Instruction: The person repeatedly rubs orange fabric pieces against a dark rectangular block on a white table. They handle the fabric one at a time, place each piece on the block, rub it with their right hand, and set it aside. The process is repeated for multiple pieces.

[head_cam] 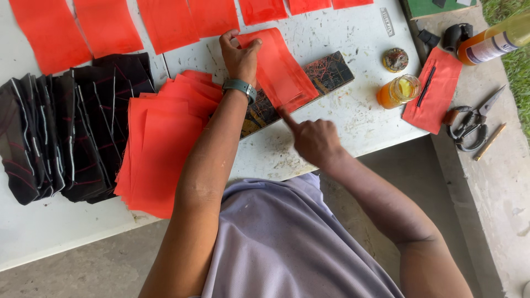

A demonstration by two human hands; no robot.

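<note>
An orange-red sheet (279, 69) lies across a dark patterned board (326, 73) on the white table (353, 33). My left hand (238, 55) pinches the sheet's far left corner; a grey watch sits on that wrist. My right hand (312, 138) points its forefinger onto the sheet's near edge, the other fingers curled. A fanned stack of orange-red sheets (165, 143) lies under my left forearm. Left of it sits a row of black pieces with red lines (61, 138).
More orange-red sheets (110, 25) are spread along the table's far side. To the right stand a small jar of orange liquid (398, 91), a round lid (395, 59), a red cloth with a dark stick (433, 88), an orange bottle (494, 41) and scissors (472, 124) on the concrete ledge.
</note>
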